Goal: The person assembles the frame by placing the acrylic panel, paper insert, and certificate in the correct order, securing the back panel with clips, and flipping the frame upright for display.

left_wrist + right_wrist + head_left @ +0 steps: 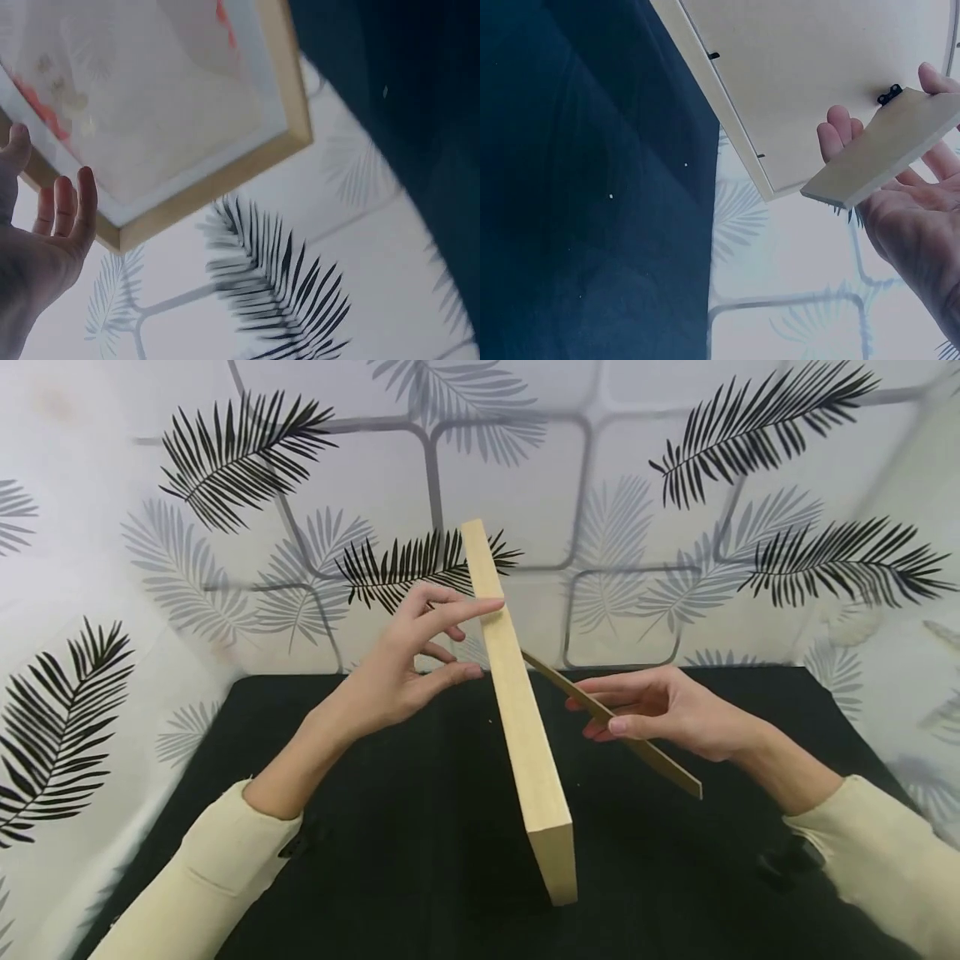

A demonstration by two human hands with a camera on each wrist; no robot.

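A light wooden picture frame (512, 693) is held upright, edge-on in the head view. My left hand (397, 668) lays its index fingertip on the top edge, the other fingers loosely bent and the thumb close to the front side. The left wrist view shows the frame's glazed front (180, 112) with a white border and some red marks. On the other side my right hand (690, 714) pinches the flat easel stand (663, 762) between thumb and fingers. The stand tilts away from the back panel (802, 82), joined by a small black hinge (889, 94).
A black cloth (360, 827) covers the table, with a few tiny light specks on it. Behind and at the sides hangs a pale sheet (510, 485) printed with grey lines and dark leaves. Small black tabs (714, 55) sit along the back panel's edge.
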